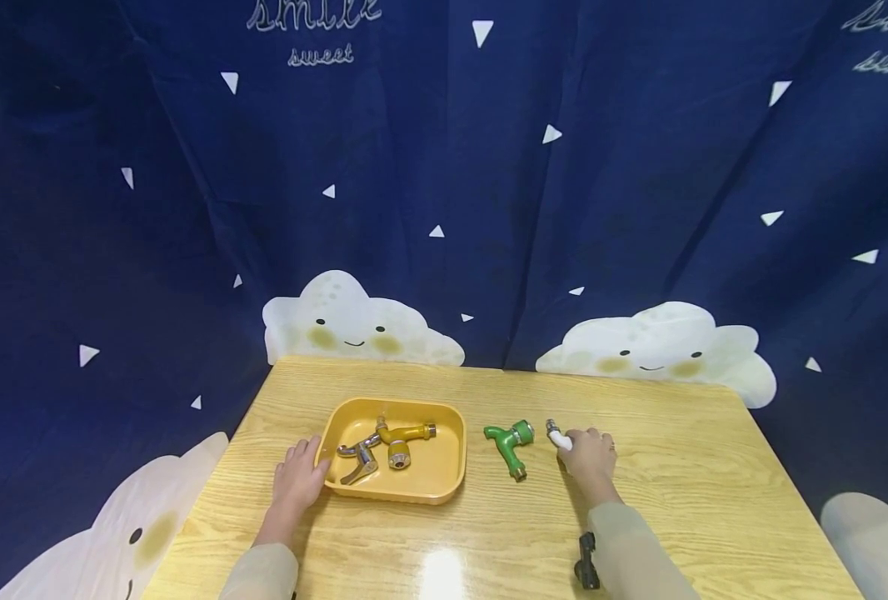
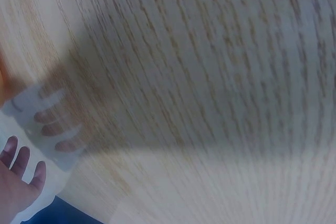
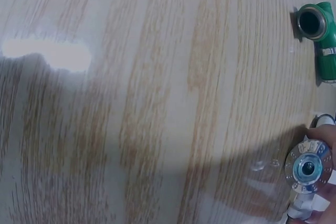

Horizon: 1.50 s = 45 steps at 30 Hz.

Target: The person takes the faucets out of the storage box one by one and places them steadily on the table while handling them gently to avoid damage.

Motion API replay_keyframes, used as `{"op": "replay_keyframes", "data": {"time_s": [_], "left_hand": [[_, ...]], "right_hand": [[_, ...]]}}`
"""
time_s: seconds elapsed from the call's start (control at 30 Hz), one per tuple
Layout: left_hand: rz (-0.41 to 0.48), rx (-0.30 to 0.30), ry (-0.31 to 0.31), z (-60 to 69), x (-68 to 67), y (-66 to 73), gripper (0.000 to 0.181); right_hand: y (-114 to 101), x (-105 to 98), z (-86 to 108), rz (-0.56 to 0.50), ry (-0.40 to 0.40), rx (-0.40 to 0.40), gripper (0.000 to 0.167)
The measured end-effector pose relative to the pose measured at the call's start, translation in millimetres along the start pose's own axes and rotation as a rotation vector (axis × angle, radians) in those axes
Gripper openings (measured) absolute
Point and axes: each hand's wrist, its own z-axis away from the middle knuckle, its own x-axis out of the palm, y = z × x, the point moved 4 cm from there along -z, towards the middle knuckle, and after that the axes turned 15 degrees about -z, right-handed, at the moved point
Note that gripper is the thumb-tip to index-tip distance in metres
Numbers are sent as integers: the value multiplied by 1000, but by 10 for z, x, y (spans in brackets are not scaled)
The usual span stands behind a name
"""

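In the head view, my left hand (image 1: 297, 479) rests at the left rim of a yellow tray (image 1: 465, 454), fingers loosely extended; the left wrist view shows several spread fingers (image 2: 21, 161). Inside the tray lie a yellow faucet (image 1: 406, 433) and a chrome faucet (image 1: 365, 458), close together. My right hand (image 1: 592, 458) grips a white faucet (image 1: 560, 439) with a metal end, right of the green faucet (image 1: 507, 442). The right wrist view shows the white faucet's round metal part (image 3: 308, 167) by the fingers, which partly cover its body.
A black object (image 1: 586, 562) lies on the wooden table (image 1: 384, 542) beside the right sleeve, near the front. Behind the table hangs a dark blue curtain (image 1: 444, 167) with clouds and white triangles.
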Motion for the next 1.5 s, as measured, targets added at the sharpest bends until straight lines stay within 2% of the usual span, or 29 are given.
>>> {"op": "replay_keyframes", "data": {"time_s": [0.37, 0.63, 0.7, 0.83, 0.93, 1.1, 1.27, 1.5], "left_hand": [[-6, -2, 11, 3, 5, 4, 50], [-9, 3, 15, 8, 1, -1, 50], [-7, 5, 12, 8, 3, -6, 51], [-6, 8, 17, 5, -1, -5, 50], [-10, 9, 26, 7, -9, 2, 50], [-9, 7, 16, 12, 2, 5, 50], [-12, 6, 17, 12, 4, 3, 51], [-11, 7, -3, 12, -13, -2, 51]], "right_hand": [[-32, -11, 58, -40, -5, -6, 43], [-145, -66, 50, -67, 21, -20, 67], [-238, -106, 33, -89, 69, -74, 67], [-477, -164, -1, -166, 200, -257, 63], [-670, -183, -3, -232, 249, -387, 63], [-988, -147, 40, -257, 213, -498, 63], [-1289, -35, 96, -185, 157, -574, 66], [-1645, 186, 178, -90, 70, -630, 70]]}}
